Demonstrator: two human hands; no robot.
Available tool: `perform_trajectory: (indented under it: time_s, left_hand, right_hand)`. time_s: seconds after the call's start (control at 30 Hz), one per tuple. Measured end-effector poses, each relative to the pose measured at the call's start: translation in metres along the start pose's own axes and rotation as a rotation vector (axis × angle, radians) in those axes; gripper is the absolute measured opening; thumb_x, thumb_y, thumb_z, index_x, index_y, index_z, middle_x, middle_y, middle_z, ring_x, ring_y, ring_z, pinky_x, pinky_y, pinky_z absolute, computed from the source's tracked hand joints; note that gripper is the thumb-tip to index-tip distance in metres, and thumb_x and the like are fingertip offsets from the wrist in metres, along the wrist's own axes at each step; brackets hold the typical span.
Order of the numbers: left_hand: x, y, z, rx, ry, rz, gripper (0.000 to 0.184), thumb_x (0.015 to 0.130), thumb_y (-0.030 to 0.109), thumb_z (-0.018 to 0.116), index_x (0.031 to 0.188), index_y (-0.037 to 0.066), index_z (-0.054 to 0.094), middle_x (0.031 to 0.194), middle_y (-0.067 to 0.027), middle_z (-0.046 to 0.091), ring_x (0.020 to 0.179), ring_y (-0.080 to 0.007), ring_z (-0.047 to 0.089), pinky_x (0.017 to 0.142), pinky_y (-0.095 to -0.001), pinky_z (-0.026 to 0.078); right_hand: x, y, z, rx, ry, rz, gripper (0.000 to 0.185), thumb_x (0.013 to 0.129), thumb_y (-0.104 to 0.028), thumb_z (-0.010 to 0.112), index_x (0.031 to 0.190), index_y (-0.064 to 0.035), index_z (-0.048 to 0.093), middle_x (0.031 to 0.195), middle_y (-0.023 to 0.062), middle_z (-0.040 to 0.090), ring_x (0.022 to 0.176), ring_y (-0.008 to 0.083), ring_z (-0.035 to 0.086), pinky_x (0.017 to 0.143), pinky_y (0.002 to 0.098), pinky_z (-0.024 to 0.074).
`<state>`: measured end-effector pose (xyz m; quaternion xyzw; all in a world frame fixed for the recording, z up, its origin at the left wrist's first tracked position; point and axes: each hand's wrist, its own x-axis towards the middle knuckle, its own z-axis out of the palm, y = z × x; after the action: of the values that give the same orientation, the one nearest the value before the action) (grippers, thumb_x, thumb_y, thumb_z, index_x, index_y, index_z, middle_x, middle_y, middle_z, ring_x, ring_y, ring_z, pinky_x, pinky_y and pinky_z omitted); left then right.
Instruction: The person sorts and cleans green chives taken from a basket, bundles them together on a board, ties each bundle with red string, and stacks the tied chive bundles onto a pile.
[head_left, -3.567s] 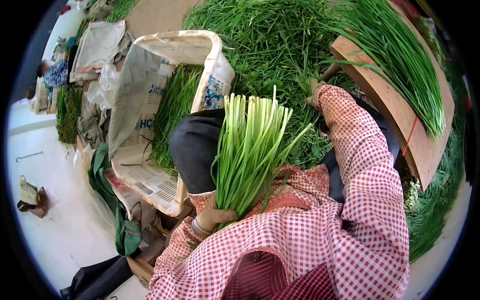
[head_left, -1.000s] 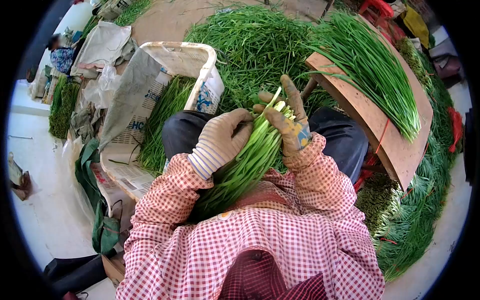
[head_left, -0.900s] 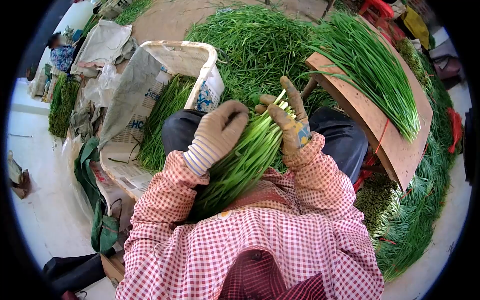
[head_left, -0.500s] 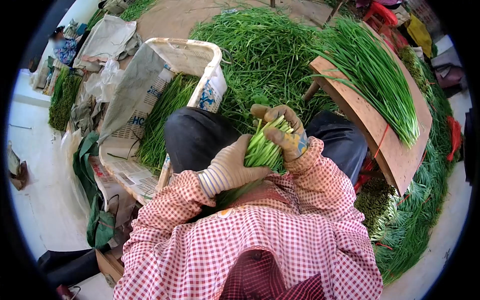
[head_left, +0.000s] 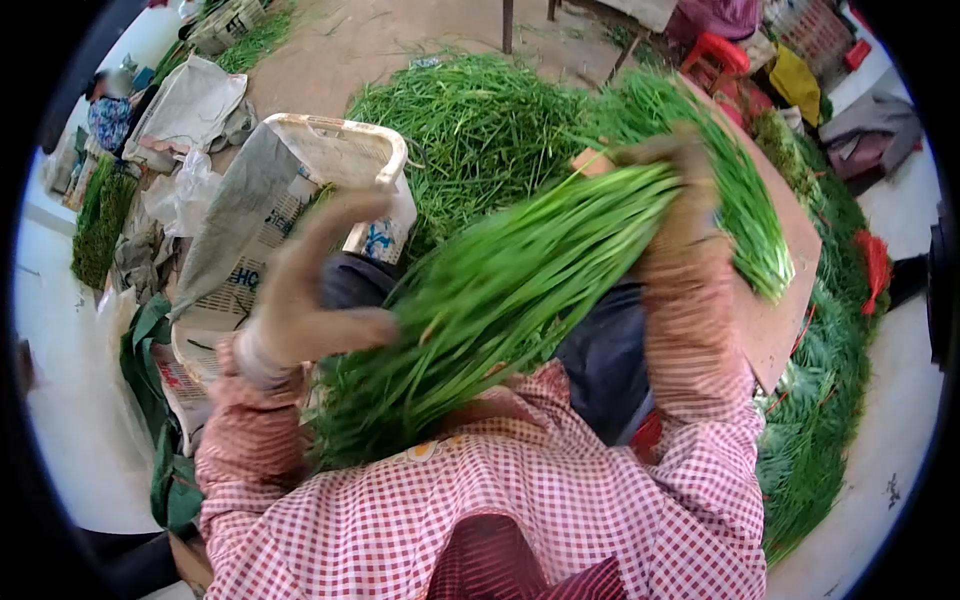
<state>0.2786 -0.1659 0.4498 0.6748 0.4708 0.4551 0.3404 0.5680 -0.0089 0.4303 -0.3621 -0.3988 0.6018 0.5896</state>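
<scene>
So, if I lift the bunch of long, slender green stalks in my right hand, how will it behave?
The bunch would probably droop at its far end, since your tan-gloved right hand holds it near one end. Stalks might slide out: no tie shows.

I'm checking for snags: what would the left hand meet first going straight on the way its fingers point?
Probably the white crate, whose near side lies just beyond the left hand in the picture; depth is unclear, so it might pass above.
</scene>
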Motion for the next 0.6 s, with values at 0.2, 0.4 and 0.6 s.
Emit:
perform_trajectory:
  time_s: [0.2, 0.4, 0.6]
  left_hand:
    - [-0.032, 0.033, 0.0, 0.004, 0.359, 0.003, 0.031, 0.081, 0.01, 0.069, 0.109, -0.003, 0.063, 0.102, -0.016, 0.066, 0.093, -0.0201, 0.063, 0.083, -0.0322, 0.051]
    - [-0.004, 0.036, 0.1, -0.54, -0.644, -0.309, 0.05, 0.078, 0.006, 0.074, 0.124, 0.0, 0.057, 0.112, -0.0166, 0.066, 0.104, -0.0216, 0.063, 0.089, -0.0304, 0.05]
    - [-0.003, 0.014, 0.14, -1.444, -0.415, -0.469, 0.074, 0.092, 0.048, 0.055, 0.144, 0.003, 0.03, 0.134, -0.0221, 0.051, 0.122, -0.0362, 0.051, 0.107, -0.051, 0.035]
  right_hand:
    - [0.074, -0.055, -0.014, -0.862, -0.217, -0.525, 0.014, 0.093, -0.022, 0.059, 0.094, -0.0081, 0.058, 0.076, 0.0044, 0.063, 0.066, 0.0154, 0.062, 0.063, 0.0308, 0.0524]
    - [0.086, 0.025, 0.066, -0.39, -0.319, -0.518, 0.018, 0.093, -0.019, 0.062, 0.1, -0.0049, 0.053, 0.082, 0.0035, 0.063, 0.067, 0.0117, 0.061, 0.06, 0.0257, 0.0491]
    - [0.031, -0.005, 0.076, -0.613, -0.446, -0.856, 0.021, 0.09, -0.017, 0.064, 0.104, -0.0053, 0.054, 0.084, 0.0042, 0.064, 0.074, 0.014, 0.064, 0.068, 0.0272, 0.0534]
